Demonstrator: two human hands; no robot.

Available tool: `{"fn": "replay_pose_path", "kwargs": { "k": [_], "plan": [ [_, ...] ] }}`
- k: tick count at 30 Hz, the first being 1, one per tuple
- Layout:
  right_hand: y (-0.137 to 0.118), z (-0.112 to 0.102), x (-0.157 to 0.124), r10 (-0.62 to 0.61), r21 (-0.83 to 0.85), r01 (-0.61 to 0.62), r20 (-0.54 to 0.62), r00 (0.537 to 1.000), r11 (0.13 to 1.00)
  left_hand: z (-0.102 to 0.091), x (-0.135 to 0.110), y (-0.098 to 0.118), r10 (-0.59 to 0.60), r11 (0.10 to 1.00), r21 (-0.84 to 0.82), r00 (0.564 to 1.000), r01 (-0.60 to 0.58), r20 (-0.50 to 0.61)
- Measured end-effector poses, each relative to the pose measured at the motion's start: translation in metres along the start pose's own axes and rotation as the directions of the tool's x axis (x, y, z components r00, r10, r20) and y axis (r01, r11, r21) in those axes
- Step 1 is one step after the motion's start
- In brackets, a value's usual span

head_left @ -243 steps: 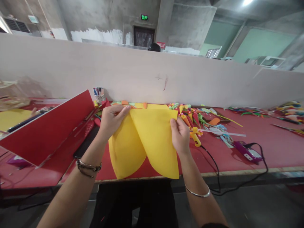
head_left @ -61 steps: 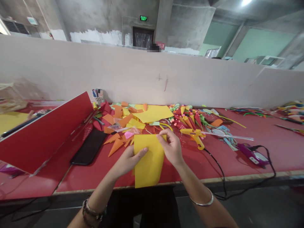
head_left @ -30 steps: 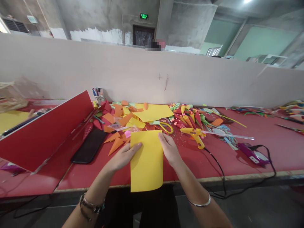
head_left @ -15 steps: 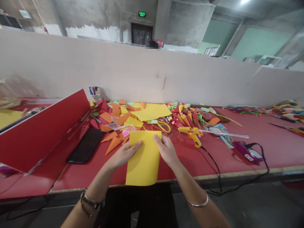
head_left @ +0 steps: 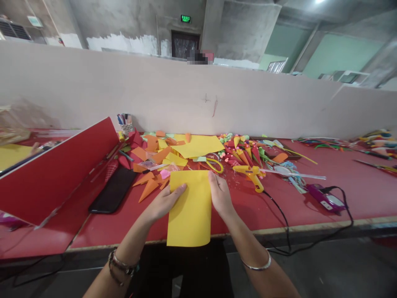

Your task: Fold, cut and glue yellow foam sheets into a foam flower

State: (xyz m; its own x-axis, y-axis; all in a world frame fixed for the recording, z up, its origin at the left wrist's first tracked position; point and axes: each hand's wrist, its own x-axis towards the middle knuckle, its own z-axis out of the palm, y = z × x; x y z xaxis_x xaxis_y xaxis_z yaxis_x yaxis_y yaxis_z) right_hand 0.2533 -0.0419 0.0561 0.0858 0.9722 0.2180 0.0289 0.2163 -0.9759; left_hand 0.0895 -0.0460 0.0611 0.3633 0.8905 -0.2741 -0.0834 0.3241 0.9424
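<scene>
Two hands (head_left: 163, 203) holding a yellow sheet (head_left: 190, 215), one each side, long axis toward the lap (head_left: 203, 269)

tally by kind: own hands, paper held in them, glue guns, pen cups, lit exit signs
Left hand and right hand: 2
Yellow paper: 1 visible
Glue gun: 1
Pen cup: 1
Exit sign: 1
Total: 6

Plain yel. sheet (head_left: 190, 217), approx. rect., bottom edge sl. bowed, lower end past front edge of red table (head_left: 102, 229)

Room between right fingers (head_left: 214, 185) and glue gun (head_left: 253, 174), orange scraps (head_left: 148, 189) blocking ahead, red board (head_left: 71, 169)
</scene>
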Motion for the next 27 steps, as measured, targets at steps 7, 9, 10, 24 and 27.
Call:
{"fn": "replay_pose_path", "kwargs": {
  "k": [7,9,10,24,27],
  "plan": [
    [0.008,-0.004,-0.012,0.138,-0.02,-0.137,0.047,0.989,0.99,-0.002,-0.001,-0.002,-0.026,0.998,0.058,1.0,0.027,-0.005],
    [0.01,-0.006,-0.016,0.136,-0.03,-0.133,0.097,0.986,0.991,-0.002,0.0,-0.003,-0.026,0.998,0.058,1.0,0.025,0.009],
    [0.01,-0.007,-0.016,0.118,-0.031,-0.115,0.127,0.985,0.993,-0.002,0.0,-0.004,-0.022,0.998,0.06,1.0,0.021,0.016],
    [0.016,-0.005,-0.01,0.024,-0.169,-0.023,0.005,1.0,0.985,-0.001,-0.005,-0.027,-0.098,0.971,0.213,0.994,0.104,-0.042],
    [0.016,-0.003,-0.012,0.047,-0.062,-0.042,0.089,0.995,0.997,-0.004,-0.004,-0.027,-0.072,0.97,0.225,0.993,0.092,-0.094]
  ]
}}
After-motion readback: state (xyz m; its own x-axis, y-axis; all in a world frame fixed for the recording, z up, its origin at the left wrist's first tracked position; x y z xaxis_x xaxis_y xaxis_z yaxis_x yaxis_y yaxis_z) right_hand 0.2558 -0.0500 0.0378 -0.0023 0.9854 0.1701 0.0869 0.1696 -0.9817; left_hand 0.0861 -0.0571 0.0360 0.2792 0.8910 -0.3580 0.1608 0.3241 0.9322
